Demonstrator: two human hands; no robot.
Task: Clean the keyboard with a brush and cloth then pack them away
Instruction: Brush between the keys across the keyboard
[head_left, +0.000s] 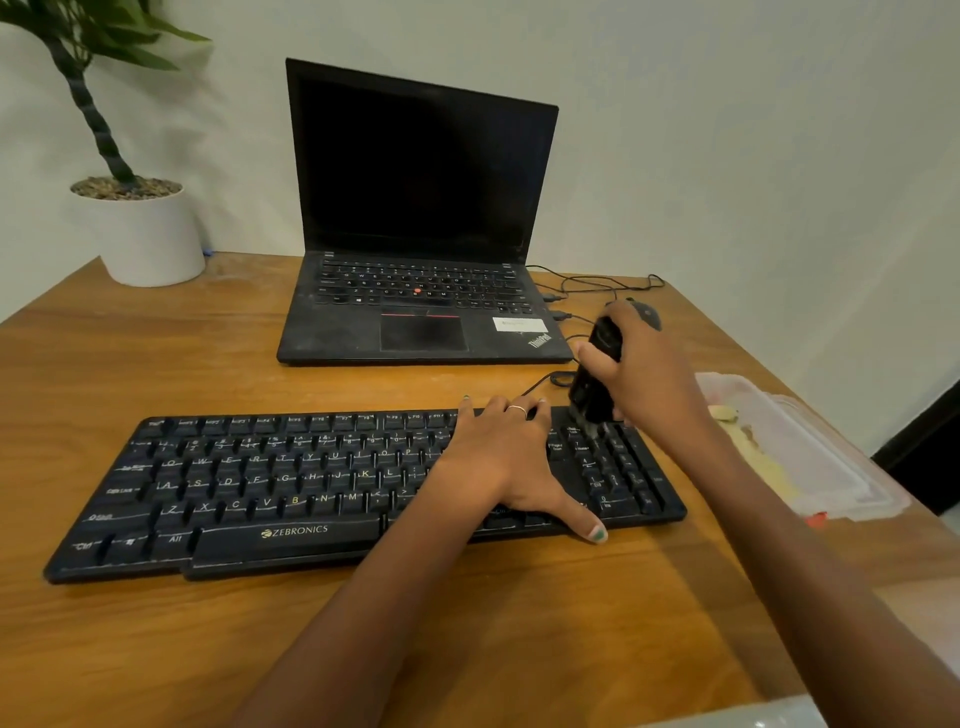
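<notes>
A black Zebronics keyboard (270, 483) lies across the wooden table (156, 649) in front of me. My left hand (504, 457) rests flat on its right-centre keys, fingers spread, holding nothing. My right hand (649, 374) grips a black brush (595, 374) held nearly upright, with its bristles touching the number pad at the keyboard's top right corner. A yellowish cloth (763, 457) lies in a clear plastic box (852, 483) to the right of the keyboard.
An open black laptop (421, 208) stands behind the keyboard, cables trailing from its right side. A black mouse (647, 313) sits partly hidden behind my right hand. A white plant pot (145, 234) stands at the back left. A wall runs behind the table.
</notes>
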